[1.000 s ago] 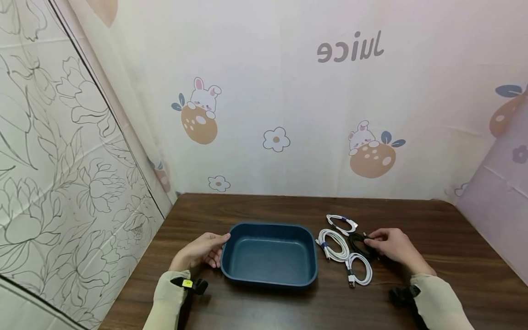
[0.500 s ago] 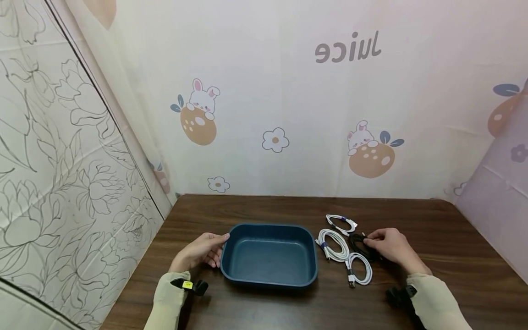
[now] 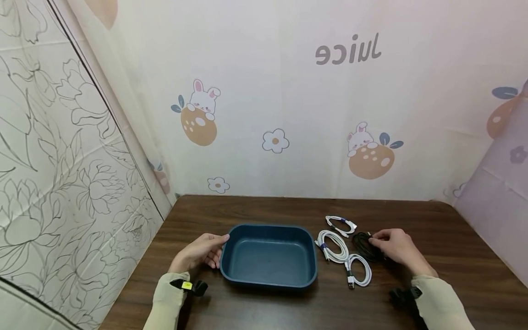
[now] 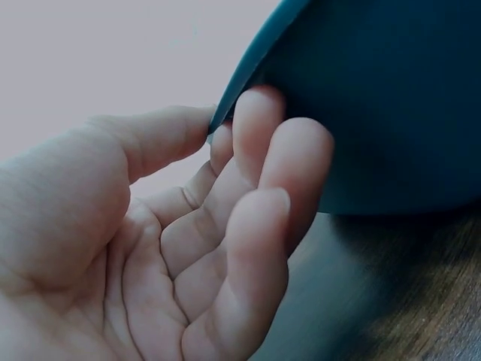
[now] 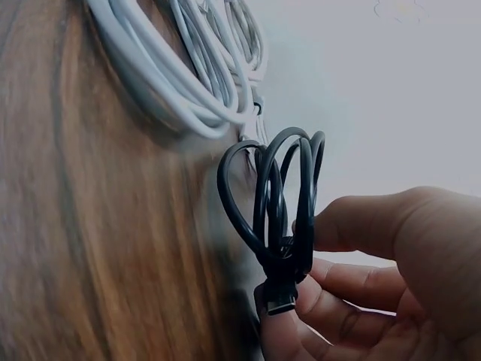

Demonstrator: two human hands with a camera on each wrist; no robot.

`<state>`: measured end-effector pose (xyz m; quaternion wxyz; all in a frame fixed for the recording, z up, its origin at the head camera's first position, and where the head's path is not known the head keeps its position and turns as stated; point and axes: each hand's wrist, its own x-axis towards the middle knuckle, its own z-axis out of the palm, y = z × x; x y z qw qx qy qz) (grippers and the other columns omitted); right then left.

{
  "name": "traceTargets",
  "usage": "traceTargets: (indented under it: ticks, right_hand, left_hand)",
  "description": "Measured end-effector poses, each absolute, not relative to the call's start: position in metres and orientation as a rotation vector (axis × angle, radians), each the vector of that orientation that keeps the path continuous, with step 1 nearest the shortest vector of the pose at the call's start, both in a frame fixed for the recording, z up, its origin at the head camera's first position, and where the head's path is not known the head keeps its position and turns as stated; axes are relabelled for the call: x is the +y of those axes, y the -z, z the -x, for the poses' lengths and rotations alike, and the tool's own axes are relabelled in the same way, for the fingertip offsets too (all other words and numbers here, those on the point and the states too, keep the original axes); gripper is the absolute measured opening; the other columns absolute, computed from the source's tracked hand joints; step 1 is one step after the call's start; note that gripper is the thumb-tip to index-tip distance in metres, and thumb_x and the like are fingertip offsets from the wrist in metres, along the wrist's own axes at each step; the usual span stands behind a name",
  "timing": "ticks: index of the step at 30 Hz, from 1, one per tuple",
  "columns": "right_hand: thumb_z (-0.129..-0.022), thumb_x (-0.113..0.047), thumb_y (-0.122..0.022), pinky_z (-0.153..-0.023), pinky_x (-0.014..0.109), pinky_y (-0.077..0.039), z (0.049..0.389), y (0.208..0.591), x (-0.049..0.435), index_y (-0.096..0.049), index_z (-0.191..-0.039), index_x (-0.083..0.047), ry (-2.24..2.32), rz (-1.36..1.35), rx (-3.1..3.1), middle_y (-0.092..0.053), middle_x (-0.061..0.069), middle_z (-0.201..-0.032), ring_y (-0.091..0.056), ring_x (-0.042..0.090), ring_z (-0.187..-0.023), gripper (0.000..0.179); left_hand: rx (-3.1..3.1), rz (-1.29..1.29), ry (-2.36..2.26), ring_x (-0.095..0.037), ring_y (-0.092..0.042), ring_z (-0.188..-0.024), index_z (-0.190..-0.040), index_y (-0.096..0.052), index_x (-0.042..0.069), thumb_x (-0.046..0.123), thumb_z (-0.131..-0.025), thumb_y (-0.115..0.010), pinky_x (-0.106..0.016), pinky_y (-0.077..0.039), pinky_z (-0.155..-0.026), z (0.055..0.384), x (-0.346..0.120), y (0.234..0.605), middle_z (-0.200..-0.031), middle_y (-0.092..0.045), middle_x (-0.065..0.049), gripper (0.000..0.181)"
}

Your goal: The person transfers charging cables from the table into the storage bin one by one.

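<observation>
- My left hand (image 3: pixel 200 252) pinches the blue tray (image 3: pixel 270 263) at ten o'clock of its rim, probably for steadiness.
- My right hand (image 3: pixel 397 247) pinches the black cable (image 5: pixel 276 218), at the tray's three o'clock, coiled perhaps against tangling.

Head view: right hand (image 3: pixel 397 247) hides part of black cable (image 3: pixel 361 247); most plug ends on white cables (image 3: pixel 342 247) too small to tell. Print on yellow tag (image 3: pixel 187 285) unreadable. Sleeves (image 3: pixel 169 300), table (image 3: pixel 247 311) run off bottom edge. Left wrist view: tray (image 4: pixel 383 113) cut at top and right; left hand (image 4: pixel 150 241) cut at left and bottom. Right wrist view: white cables cut at top, wood grain blurred, right hand cut at right and bottom.
</observation>
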<state>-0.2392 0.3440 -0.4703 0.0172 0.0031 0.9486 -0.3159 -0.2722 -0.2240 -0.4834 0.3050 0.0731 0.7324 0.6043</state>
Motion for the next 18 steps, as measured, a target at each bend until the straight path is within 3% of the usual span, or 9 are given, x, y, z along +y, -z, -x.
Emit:
traceTargets:
  ticks: [7,18]
  right_hand:
    - [-0.1,-0.022,-0.065,-0.056,0.034,-0.048,0.238,0.469,0.345,-0.072,-0.111,0.006,0.994,-0.032,2.952,-0.064,0.005,-0.07,-0.058,0.019,-0.06,0.031]
    - [-0.1,-0.025,-0.068,-0.056,0.034,-0.048,0.237,0.455,0.328,-0.071,-0.113,0.005,1.044,0.031,2.95,-0.069,0.007,-0.082,-0.059,0.018,-0.064,0.032]
  left_hand:
    - [1.96,-0.216,-1.62,-0.009,-0.062,-0.052,-0.097,-0.065,0.008,0.047,-0.105,-0.055,-0.022,-0.054,-0.051,0.273,-0.225,0.486,-0.064,-0.063,0.001,0.04]
    - [1.988,-0.238,-1.606,-0.011,-0.062,-0.054,-0.098,-0.064,0.007,0.049,-0.104,-0.056,-0.022,-0.05,-0.049,0.274,-0.226,0.487,-0.065,-0.064,0.001,0.043]
